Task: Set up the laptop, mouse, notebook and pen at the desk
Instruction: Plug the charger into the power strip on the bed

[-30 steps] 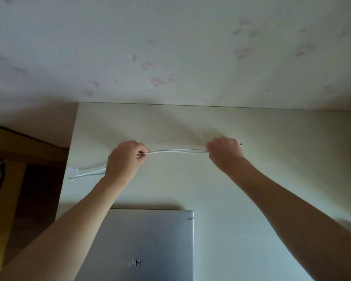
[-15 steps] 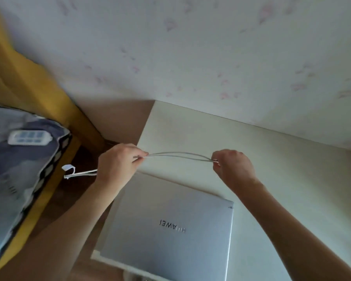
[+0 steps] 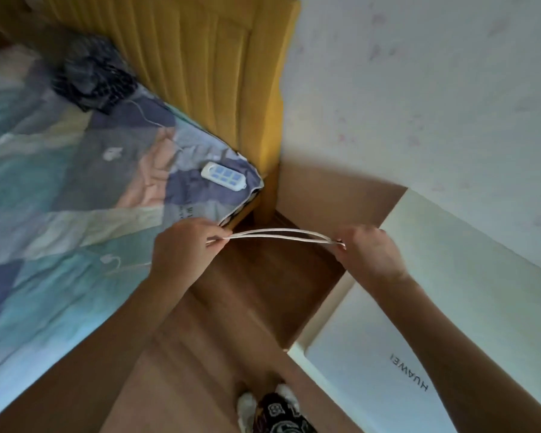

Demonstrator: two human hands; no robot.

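- My left hand [image 3: 185, 245] and right hand [image 3: 367, 251] each pinch an end of a doubled white cable [image 3: 278, 234] stretched between them.
- The closed laptop [image 3: 384, 370] lies on the desk [image 3: 481, 276], below my right hand.
- My forearm hides part of it.
- My view has swung left since earlier; a bed [image 3: 60, 198] now shows.

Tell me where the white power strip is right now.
In the head view, the white power strip with blue sockets lies left of centre on the patterned bedspread, near the bed's corner by the mustard-yellow headboard, above the left hand.
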